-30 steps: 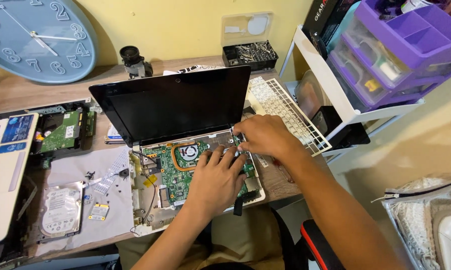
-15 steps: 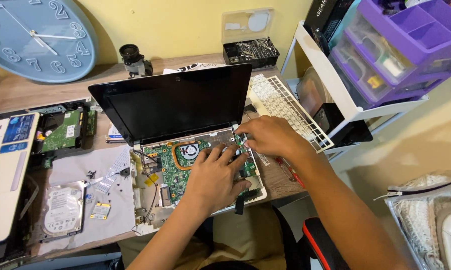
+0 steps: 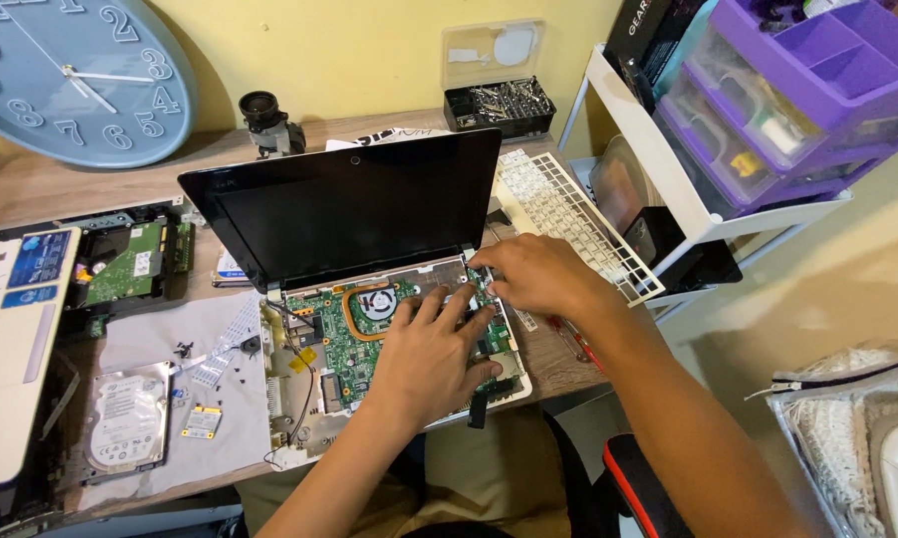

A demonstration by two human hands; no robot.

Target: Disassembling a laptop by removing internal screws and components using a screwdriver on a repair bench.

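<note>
The left hand [image 3: 431, 354] lies spread, fingers flat on the green board [image 3: 354, 344] inside the opened laptop [image 3: 369, 299]; the right hand [image 3: 533, 277] curls at the board's far right corner, fingertips pinched together, on what I cannot tell. The laptop sits mid-desk [image 3: 60, 184], screen up; a loose keyboard [image 3: 568, 224] lies just right, a hard drive [image 3: 125, 418] well left

Green circuit board [image 3: 354, 344] with a copper loop, black laptop screen [image 3: 344, 209], pale blue clock [image 3: 70, 75], purple drawers [image 3: 797, 90].
</note>
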